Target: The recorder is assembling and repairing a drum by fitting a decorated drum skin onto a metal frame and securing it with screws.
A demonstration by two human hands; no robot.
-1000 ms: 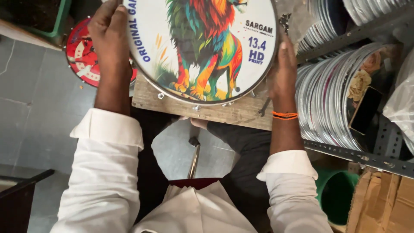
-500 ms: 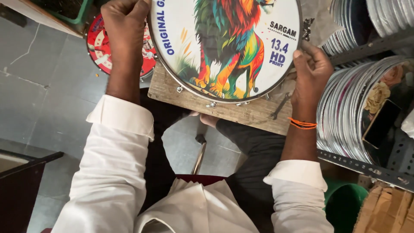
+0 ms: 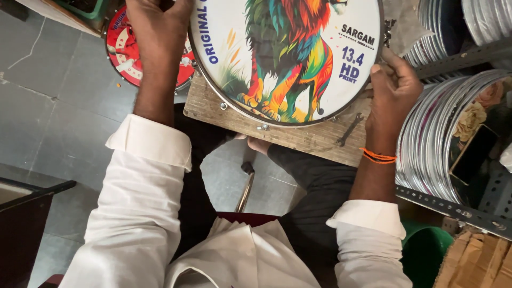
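A round frame drum (image 3: 288,53) with a white skin, a multicoloured lion picture and a metal rim lies flat on a wooden board (image 3: 309,137). My left hand (image 3: 160,32) rests on the drum's left rim, fingers curled over the edge. My right hand (image 3: 392,88) grips the right rim with fingers bent around it; an orange thread band circles that wrist. A small dark spanner (image 3: 349,129) lies on the board just below the drum, left of my right wrist.
A red printed drum (image 3: 125,53) sits on the grey tiled floor at the left. Stacks of shiny metal rims (image 3: 442,138) fill a slotted metal rack (image 3: 453,208) at the right. A green bucket (image 3: 426,256) and cardboard (image 3: 477,261) stand at lower right.
The view has shifted, so the drum and board now sit further right and higher. My right hand moved up the right rim and curled more tightly on it.
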